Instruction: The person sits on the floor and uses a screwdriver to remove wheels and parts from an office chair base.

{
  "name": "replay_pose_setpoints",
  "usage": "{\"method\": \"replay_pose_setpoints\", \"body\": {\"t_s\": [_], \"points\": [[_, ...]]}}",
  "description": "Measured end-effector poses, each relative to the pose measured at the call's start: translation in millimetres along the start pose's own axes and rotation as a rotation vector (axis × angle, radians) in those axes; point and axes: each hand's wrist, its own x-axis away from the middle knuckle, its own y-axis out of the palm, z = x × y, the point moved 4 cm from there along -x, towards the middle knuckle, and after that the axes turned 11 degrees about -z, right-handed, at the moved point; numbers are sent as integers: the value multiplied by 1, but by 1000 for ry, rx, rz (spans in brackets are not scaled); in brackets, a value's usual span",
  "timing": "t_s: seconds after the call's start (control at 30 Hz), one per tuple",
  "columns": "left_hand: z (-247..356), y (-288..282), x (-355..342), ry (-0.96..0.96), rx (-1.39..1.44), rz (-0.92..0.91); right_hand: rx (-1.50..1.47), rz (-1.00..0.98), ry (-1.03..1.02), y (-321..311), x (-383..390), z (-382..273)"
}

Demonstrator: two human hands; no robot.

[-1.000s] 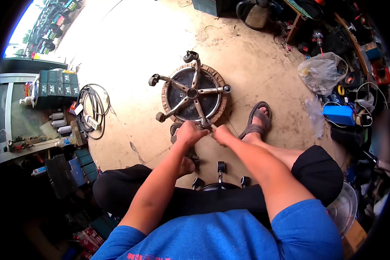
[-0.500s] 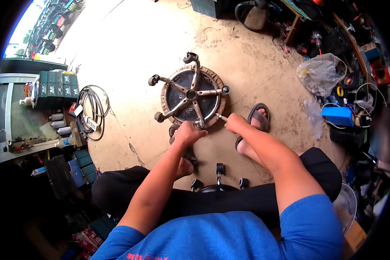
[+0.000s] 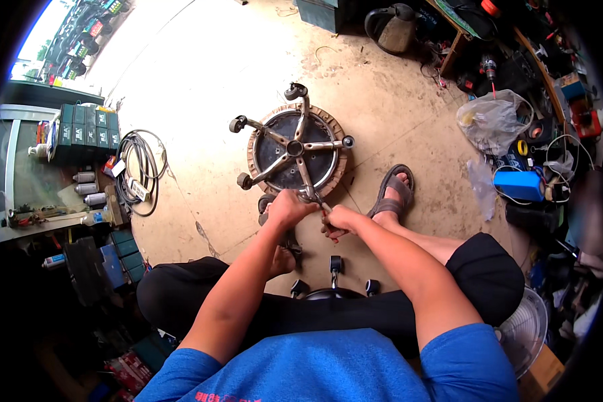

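An upturned round stool seat [image 3: 344,157] lies on the floor, with a dull metal five-legged base [image 3: 313,145] on top. Black casters show on several legs. My left hand [image 3: 289,209] is closed around the end of the leg nearest me, hiding whatever is fitted there. Beside it, my right hand [image 3: 340,221] grips a slim hand tool [image 3: 325,207] with a metal tip and reddish parts showing near the fingers. The tool's tip is close to that leg end; whether it touches I cannot tell. Its exact kind is unclear.
Between my knees shows another caster base [image 3: 336,265]. My sandalled foot [image 3: 396,191] rests right of the stool. A coiled cable [image 3: 141,171] and green boxes [image 3: 87,134] are at left. A plastic bag [image 3: 494,115], blue pack [image 3: 519,183] and fan [image 3: 526,328] are at right.
My right hand has moved left and slightly down, bringing the tool to my left hand at the leg end. My left hand stays on the leg. My right foot has shifted slightly.
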Motion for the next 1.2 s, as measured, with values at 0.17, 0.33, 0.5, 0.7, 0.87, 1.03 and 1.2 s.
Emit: {"method": "replay_pose_setpoints", "body": {"t_s": [0.17,0.33,0.5,0.7,0.87,1.03,1.2], "points": [[3,0,1,0,-10,-10,-63,-32,3,4,3,-12],[6,-2,5,-27,-11,-25,-182,14,-10,15,4,-24],[14,-5,8,-50,-49,-39,-44,143,-136,5,-18,-10],[16,-10,12,-102,-82,-65,463,348,64,3,25,-52],[16,-10,12,-50,-115,-41,1005,517,-19,12,61,-92],[22,-6,12,-29,-159,16,1478,460,7,27,44,-115],[18,-10,15,16,-109,-16,1544,451,-49,16,47,-110]]}}
